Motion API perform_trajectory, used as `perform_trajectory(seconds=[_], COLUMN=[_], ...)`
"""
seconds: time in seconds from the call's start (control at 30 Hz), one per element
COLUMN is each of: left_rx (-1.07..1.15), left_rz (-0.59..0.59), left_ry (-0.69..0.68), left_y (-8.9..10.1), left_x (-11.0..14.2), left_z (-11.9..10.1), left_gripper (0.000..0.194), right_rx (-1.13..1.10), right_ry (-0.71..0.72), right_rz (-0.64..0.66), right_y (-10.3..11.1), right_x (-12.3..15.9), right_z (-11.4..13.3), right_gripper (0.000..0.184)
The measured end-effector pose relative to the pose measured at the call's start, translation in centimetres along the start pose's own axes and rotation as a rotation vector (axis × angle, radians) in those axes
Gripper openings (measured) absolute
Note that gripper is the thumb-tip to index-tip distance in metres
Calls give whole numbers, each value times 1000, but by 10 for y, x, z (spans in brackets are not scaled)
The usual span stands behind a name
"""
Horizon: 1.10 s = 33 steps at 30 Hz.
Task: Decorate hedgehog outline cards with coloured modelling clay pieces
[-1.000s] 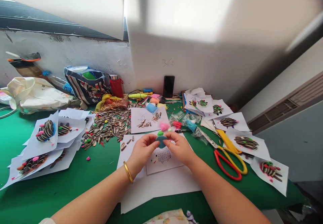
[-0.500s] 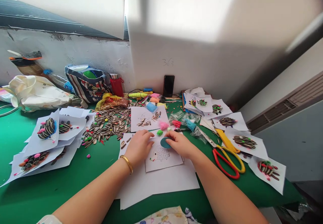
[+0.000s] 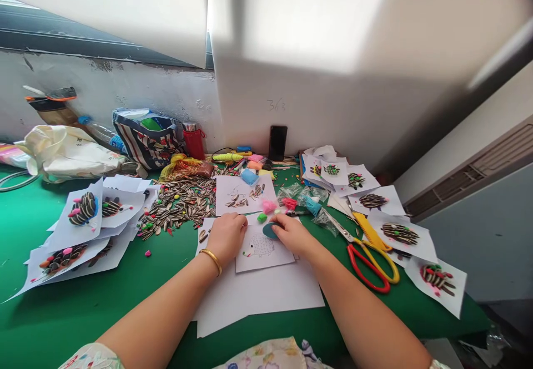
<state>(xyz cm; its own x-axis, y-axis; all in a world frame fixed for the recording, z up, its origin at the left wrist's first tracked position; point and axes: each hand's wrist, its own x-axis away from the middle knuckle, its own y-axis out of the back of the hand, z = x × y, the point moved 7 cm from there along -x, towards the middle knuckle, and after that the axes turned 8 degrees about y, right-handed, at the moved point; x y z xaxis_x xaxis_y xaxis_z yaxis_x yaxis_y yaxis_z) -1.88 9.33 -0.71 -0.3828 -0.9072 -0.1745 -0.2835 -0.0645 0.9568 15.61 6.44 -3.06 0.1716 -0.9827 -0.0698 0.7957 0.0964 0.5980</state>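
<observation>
A small white card with a printed hedgehog drawing (image 3: 261, 247) lies on larger white sheets in front of me. My left hand (image 3: 227, 237), with a gold bangle at the wrist, has its fingers curled together at the card's upper left edge; their tips are partly hidden. My right hand (image 3: 291, 234) pinches a flat, round blue-teal disc (image 3: 270, 230), seemingly modelling clay, tilted over the card's upper right. Just beyond lie a green clay lump (image 3: 262, 217) and a pink clay lump (image 3: 268, 206). Another sheet (image 3: 227, 197) with sunflower seeds lies behind.
A heap of striped sunflower seeds (image 3: 179, 202) spreads at the back left. Finished seed hedgehog cards (image 3: 85, 236) are piled left; more cards (image 3: 400, 233) lie right. Red-and-yellow scissors (image 3: 370, 263) and a yellow cutter (image 3: 370, 230) lie beside my right arm. A phone (image 3: 277, 142) leans on the wall.
My left hand's fingers have drawn closer together at the card's edge. The disc in my right hand appears more tilted. The whole view has shifted slightly.
</observation>
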Motion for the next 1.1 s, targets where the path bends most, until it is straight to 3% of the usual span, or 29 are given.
perform_trajectory(seconds=[0.23,0.37,0.47,0.83,1.1], left_rx=[-51,79,172,411,367], left_rz=[-25,155,216,98,101], left_ry=[-24,-81,-78,-10,-58], left_y=[15,12,8,5,5], left_x=[6,10,12,18,21], left_z=[-14,-19,-16,1,-2], left_gripper=[21,29,29,25,24], right_rx=[-2,-29,-76,-110,-134], right_ry=[16,38,54,28,11], right_rz=[-22,-38,20,76,84], right_y=[0,0,-8,-23,-27], right_x=[2,5,8,13,14], right_z=[3,11,20,22,18], right_gripper=[15,12,9,12,31])
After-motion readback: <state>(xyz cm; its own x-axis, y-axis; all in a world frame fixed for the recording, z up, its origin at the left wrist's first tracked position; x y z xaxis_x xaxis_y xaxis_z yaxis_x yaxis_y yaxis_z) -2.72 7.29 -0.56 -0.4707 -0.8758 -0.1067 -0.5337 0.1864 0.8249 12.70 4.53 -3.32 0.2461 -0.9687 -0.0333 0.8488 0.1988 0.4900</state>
